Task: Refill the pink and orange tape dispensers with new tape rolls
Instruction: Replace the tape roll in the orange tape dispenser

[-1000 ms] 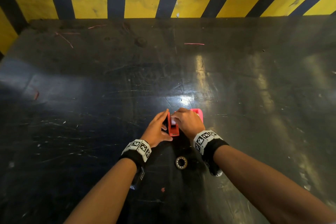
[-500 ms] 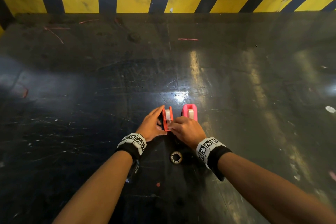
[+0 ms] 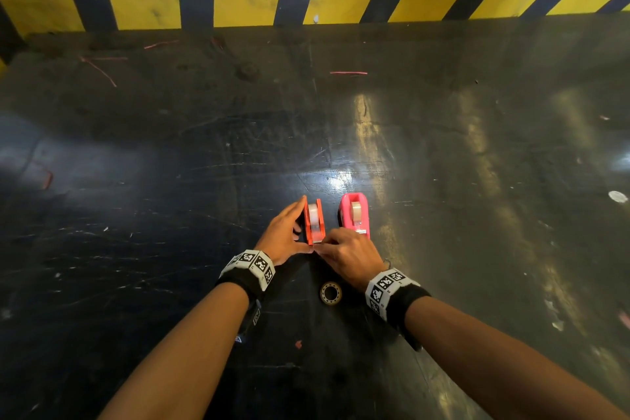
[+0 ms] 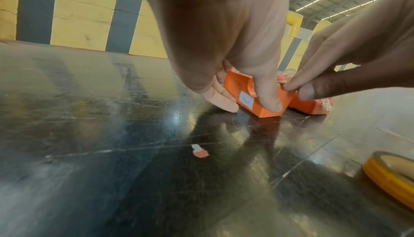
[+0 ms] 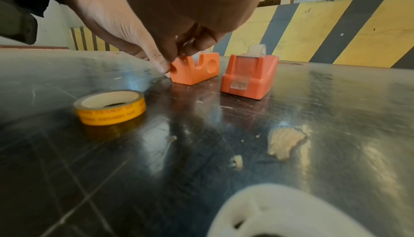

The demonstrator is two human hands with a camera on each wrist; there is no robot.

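On the dark scratched surface (image 3: 170, 249), going left to right: the left hand (image 3: 283, 235) lies at about nine o'clock of the orange dispenser (image 3: 314, 222), its straight fingers laid flat along the dispenser's left wall and its thumb pressing the near corner, a bracing grip with nothing wrapped in it. The dispenser stands upright with a clear tape roll (image 3: 313, 215) seated in its cradle; its long axis runs from twelve to six o'clock, cutter end toward the person. The right hand (image 3: 351, 257) sits at six o'clock of that cutter end, thumb and forefinger pinched together on what looks like the loose tape end; the strip itself is too clear to make out for certain. Just beside, at three o'clock of the orange one, stands the pink dispenser (image 3: 354, 213), already loaded, its tape tail stuck over the front. At six o'clock, between the wrists, a yellow-cored spare roll (image 3: 330, 292) lies flat.

The move ahead likely turns on this: the tape must be drawn along the long axis toward six o'clock and pressed down on the cutter, and the right hand is nearer that end.
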